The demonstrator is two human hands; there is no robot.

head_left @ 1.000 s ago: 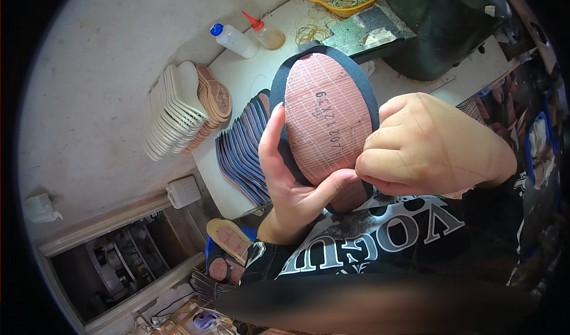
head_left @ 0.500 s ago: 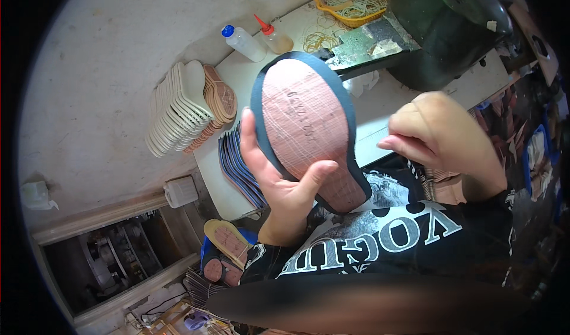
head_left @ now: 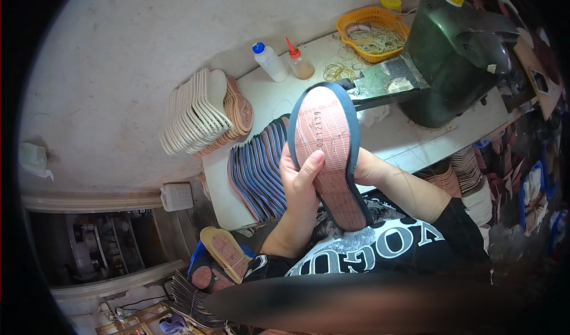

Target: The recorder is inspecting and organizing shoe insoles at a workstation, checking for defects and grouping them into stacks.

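Observation:
A shoe insole point(head_left: 332, 151) with a pink, lined middle and a dark rim stands tilted up in front of me, its broad end away from me. My left hand point(head_left: 303, 175) grips its left edge, the thumb lying across the pink face and the fingers behind. At the insole's right edge is my right hand point(head_left: 367, 167); its fingers pass out of sight behind the insole. Just left of my left hand, a fanned row of blue-edged insoles point(head_left: 258, 172) lies on the white table point(head_left: 380, 139).
White insoles point(head_left: 193, 115) and brown insoles point(head_left: 238, 112) lean near the wall. Two squeeze bottles, one blue-capped point(head_left: 271, 65) and one red-tipped point(head_left: 301, 67), stand behind. Further right are a yellow basket point(head_left: 374, 56) of cords and a dark green machine point(head_left: 436, 68).
My right hand has moved left, from apart in the air to behind the insole's right edge. The insole has turned slightly and shifted right and down. The view has shifted too.

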